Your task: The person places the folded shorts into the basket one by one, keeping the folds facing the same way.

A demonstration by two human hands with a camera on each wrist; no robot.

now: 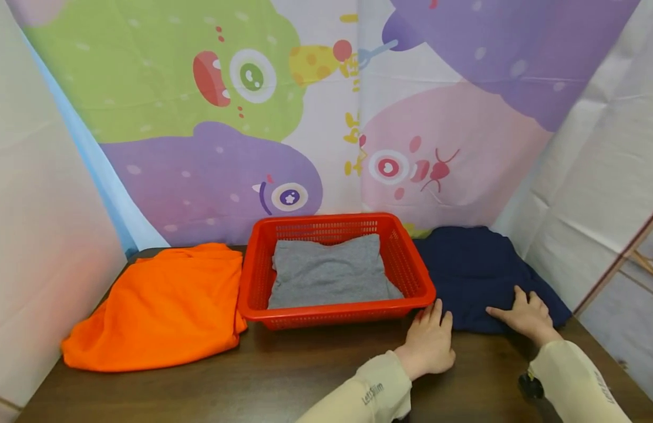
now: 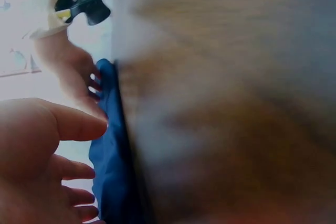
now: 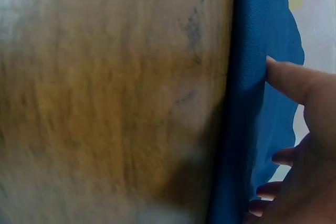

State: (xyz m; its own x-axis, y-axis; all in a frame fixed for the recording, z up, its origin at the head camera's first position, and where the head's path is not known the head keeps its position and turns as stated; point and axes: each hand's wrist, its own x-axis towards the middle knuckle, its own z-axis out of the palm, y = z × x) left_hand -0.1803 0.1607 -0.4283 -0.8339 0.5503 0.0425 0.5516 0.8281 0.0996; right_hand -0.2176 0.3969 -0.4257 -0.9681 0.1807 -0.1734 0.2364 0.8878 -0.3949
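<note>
Where flat navy-blue cloth is laid, three o'clock from red rectangular plastic basket | left hand, right hand held apart, unclenched | seemingly for two-sided reach

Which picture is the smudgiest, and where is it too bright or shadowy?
Left wrist view: smudgiest, with the table smeared by blur and the sleeve at upper left washed out pale; right wrist view: wood grain a bit soft, a dark shadow beside the blue cloth near the bottom; head view: clearest, the red basket crisp-edged.
</note>
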